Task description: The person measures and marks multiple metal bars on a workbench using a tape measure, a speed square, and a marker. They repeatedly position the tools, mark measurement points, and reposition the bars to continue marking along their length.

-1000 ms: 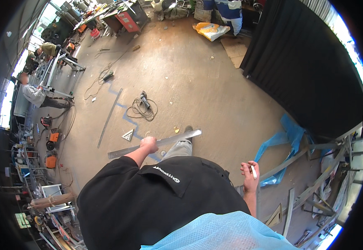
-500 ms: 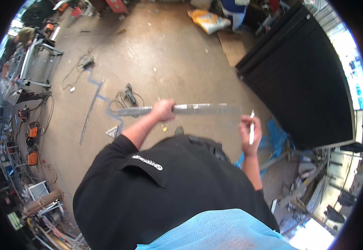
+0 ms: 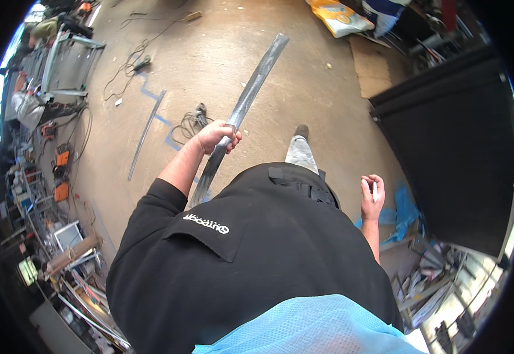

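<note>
My left hand (image 3: 215, 137) grips a long grey metal bar (image 3: 251, 94) near its middle. The bar runs from beside my left hip up and away, its far end pointing ahead over the concrete floor. My right hand (image 3: 372, 196) hangs at my right side, curled around a small thin white stick-like thing (image 3: 375, 190). I wear a black top (image 3: 251, 259), and one leg with a dark shoe (image 3: 301, 131) steps forward.
A coiled cable (image 3: 191, 123) and a thin metal strip (image 3: 146, 134) lie on the floor to the left. A black panel (image 3: 457, 153) stands at the right. Cluttered benches and orange boxes (image 3: 61, 174) line the left; scrap metal (image 3: 440, 283) is piled lower right.
The bar has swung from lying crosswise in front of me to pointing forward. My right hand has dropped from near the bar to my side.
</note>
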A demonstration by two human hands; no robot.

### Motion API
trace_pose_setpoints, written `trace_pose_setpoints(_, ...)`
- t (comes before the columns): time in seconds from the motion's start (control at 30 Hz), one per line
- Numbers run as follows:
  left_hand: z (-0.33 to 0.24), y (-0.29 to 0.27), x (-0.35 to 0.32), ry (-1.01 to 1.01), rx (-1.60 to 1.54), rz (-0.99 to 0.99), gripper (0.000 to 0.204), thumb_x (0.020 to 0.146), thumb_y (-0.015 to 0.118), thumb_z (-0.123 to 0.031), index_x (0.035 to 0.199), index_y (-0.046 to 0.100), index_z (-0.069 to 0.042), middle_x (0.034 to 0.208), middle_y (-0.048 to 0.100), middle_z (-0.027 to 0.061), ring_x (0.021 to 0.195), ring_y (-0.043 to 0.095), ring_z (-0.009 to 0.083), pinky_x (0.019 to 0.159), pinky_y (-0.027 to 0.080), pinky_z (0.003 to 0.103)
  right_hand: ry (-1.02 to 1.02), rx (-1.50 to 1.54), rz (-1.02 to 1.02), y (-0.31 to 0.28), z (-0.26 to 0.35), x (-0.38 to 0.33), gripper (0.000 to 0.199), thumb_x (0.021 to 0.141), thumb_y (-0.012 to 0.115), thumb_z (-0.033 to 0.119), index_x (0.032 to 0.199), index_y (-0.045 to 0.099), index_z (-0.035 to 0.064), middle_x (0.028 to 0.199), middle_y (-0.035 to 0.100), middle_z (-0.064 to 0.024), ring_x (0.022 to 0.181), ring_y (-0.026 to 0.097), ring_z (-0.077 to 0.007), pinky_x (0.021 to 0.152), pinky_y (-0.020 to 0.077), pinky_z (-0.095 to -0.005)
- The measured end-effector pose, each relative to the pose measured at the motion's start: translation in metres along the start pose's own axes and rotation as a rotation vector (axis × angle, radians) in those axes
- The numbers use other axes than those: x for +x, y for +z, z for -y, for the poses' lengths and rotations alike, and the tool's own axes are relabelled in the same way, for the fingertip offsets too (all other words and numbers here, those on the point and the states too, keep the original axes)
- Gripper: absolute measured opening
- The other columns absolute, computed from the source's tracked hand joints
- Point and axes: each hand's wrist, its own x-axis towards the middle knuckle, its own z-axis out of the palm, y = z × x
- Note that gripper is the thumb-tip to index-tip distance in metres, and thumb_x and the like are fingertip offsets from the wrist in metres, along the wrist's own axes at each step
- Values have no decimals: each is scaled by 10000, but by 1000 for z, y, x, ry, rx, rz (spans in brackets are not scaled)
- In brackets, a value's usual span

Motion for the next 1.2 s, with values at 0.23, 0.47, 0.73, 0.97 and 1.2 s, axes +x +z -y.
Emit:
trace_pose_setpoints(0.23,8,-48,14,-22,-92,-370,215,943,672,-167,1021,747,19,786,717,81,600,667,178,565,560,353,-93,-154,202,39,46,206,274,1036,827,156,1242,687,45,1099,796,-46,1011,729,-133,942,589,-315)
trace_pose_setpoints(0.47,85,-82,40,-189,55,-854,248,967,661,-175,811,749,-3,678,692,105,474,620,216,459,511,397,-127,-183,254,100,128,397,283,1029,842,189,1224,699,41,1026,750,-9,948,681,-108,897,571,-297)
trace_pose_setpoints(0.73,32,-159,84,-101,-330,-678,146,950,639,-60,950,763,15,735,712,95,541,651,216,485,506,404,-23,-312,352,205,88,517,256,1001,855,192,1174,705,78,988,704,14,921,648,-100,862,560,-293)
trace_pose_setpoints(0.97,-195,-335,141,229,-376,-380,352,673,619,-1,998,731,71,811,707,147,681,724,256,626,603,399,366,-301,450,272,135,552,261,1042,808,197,1222,640,108,917,737,-32,738,657,-114,581,512,-315)
trace_pose_setpoints(1.2,-405,-457,179,414,-686,-421,558,729,578,29,1276,671,97,980,722,166,756,728,258,697,623,413,536,-236,398,354,188,653,188,1096,767,217,1159,621,117,844,691,-31,665,621,-123,505,455,-298)
